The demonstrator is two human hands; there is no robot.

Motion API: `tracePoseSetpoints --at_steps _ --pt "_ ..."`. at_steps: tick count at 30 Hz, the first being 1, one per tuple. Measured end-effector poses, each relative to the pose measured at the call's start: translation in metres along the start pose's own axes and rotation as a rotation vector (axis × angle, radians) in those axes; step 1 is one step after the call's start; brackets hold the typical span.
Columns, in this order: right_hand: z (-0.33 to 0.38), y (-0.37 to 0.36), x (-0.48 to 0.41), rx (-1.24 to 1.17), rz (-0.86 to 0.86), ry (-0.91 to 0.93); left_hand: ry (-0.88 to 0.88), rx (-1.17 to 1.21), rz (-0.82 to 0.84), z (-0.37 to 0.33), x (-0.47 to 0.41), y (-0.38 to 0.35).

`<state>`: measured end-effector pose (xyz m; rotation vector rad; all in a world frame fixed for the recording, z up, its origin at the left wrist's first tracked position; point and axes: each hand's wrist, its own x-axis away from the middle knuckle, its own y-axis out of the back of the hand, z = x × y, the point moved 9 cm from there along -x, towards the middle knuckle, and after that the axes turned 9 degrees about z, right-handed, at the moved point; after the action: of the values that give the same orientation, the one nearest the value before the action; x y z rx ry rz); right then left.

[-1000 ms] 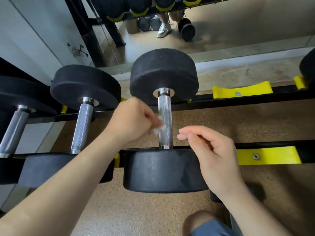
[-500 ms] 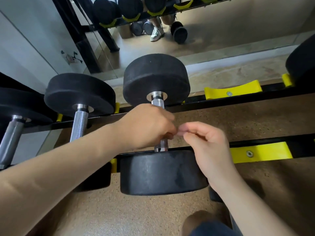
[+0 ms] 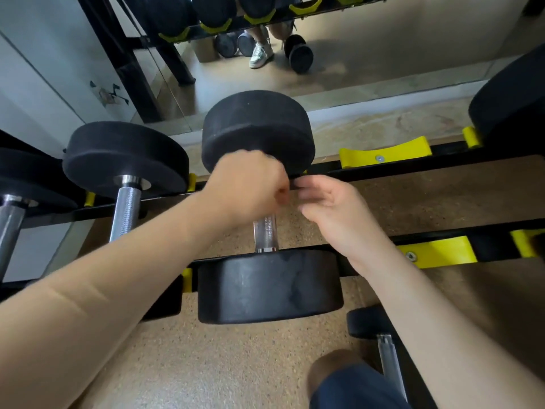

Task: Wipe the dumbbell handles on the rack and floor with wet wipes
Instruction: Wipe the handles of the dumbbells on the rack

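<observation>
Handle [image 3: 265, 234] gripped by left hand [image 3: 247, 187], fingers curled round its far end, right hand [image 3: 333, 214] held beside it, fingers loosely bent

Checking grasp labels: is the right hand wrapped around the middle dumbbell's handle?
No, the right hand sits beside the handle; only the left hand curls round it.
</observation>
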<state>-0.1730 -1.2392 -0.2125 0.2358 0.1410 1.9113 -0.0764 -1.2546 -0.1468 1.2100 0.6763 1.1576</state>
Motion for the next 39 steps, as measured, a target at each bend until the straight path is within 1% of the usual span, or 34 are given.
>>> tracePoseSetpoints --at_steps 2,3,4,6,7,9,10,11,12,16,18,19,20,21,22,23,24,26,27,28,29,31,32,34,36,38,39 --pt "-0.001 -0.002 0.000 -0.002 0.041 -0.019 0.085 0.045 -0.077 0.017 -0.006 0.009" --pt "-0.001 -0.002 0.000 -0.008 0.042 -0.015 0.073 0.056 -0.078 0.016 -0.007 0.009" --pt "0.000 -0.001 0.000 -0.018 0.045 -0.003 0.028 0.057 -0.038 0.010 -0.007 0.006" --pt "0.001 -0.002 0.002 -0.042 0.096 0.022 -0.106 0.102 0.136 -0.013 0.002 -0.012" --pt "0.001 -0.005 0.004 -0.051 0.150 0.033 -0.157 0.183 0.236 -0.019 0.009 -0.021" --pt "0.005 -0.017 0.010 -0.077 0.295 0.059 -0.173 0.426 0.384 -0.013 0.021 -0.028" --pt "0.009 -0.023 0.013 -0.085 0.349 0.077 -0.161 0.532 0.416 -0.007 0.026 -0.027" --pt "0.014 -0.027 0.013 -0.070 0.378 0.100 -0.149 0.613 0.415 0.000 0.030 -0.024" --pt "0.020 -0.029 0.011 -0.020 0.378 0.136 -0.137 0.689 0.379 0.006 0.035 -0.021" --pt "0.038 -0.033 -0.011 0.280 0.278 0.282 -0.093 1.043 0.181 0.018 0.062 -0.018" --pt "0.043 -0.035 -0.015 0.395 0.231 0.345 0.008 1.168 -0.027 0.036 0.080 -0.021" --pt "0.047 -0.037 -0.013 0.443 0.251 0.379 0.079 1.189 -0.145 0.047 0.089 -0.023" --pt "0.049 -0.041 -0.009 0.486 0.321 0.395 0.143 1.172 -0.230 0.053 0.098 -0.024" --pt "0.048 -0.047 -0.006 0.526 0.426 0.381 0.178 1.122 -0.271 0.054 0.104 -0.023" --pt "0.047 -0.054 -0.005 0.565 0.540 0.353 0.195 1.066 -0.276 0.050 0.106 -0.022" --pt "0.047 -0.059 -0.005 0.614 0.619 0.337 0.197 1.026 -0.269 0.045 0.108 -0.023" --pt "0.052 -0.064 -0.007 0.686 0.639 0.374 0.199 1.009 -0.266 0.041 0.108 -0.023" --pt "0.068 -0.068 -0.014 0.797 0.541 0.519 0.233 0.975 -0.297 0.041 0.108 -0.021" --pt "0.073 -0.067 -0.015 0.800 0.489 0.555 0.254 0.957 -0.319 0.043 0.109 -0.020" --pt "0.075 -0.066 -0.013 0.784 0.482 0.561 0.272 0.947 -0.336 0.044 0.111 -0.020" --pt "0.075 -0.067 -0.010 0.783 0.513 0.555 0.287 0.946 -0.349 0.044 0.113 -0.019" --pt "0.072 -0.080 0.001 0.876 0.682 0.537 0.315 0.928 -0.363 0.046 0.118 -0.020" --pt "0.070 -0.091 0.003 0.972 0.760 0.547 0.326 0.908 -0.367 0.047 0.119 -0.020" --pt "0.070 -0.118 0.002 1.264 0.827 0.605 0.377 0.858 -0.372 0.053 0.120 -0.024" --pt "0.069 -0.136 0.000 1.425 0.823 0.669 0.446 0.843 -0.385 0.063 0.125 -0.031" --pt "0.070 -0.134 -0.004 1.487 0.772 0.781 0.466 0.856 -0.377 0.067 0.129 -0.036" --pt "0.071 -0.125 -0.009 1.449 0.715 0.791 0.454 0.856 -0.362 0.066 0.131 -0.038"
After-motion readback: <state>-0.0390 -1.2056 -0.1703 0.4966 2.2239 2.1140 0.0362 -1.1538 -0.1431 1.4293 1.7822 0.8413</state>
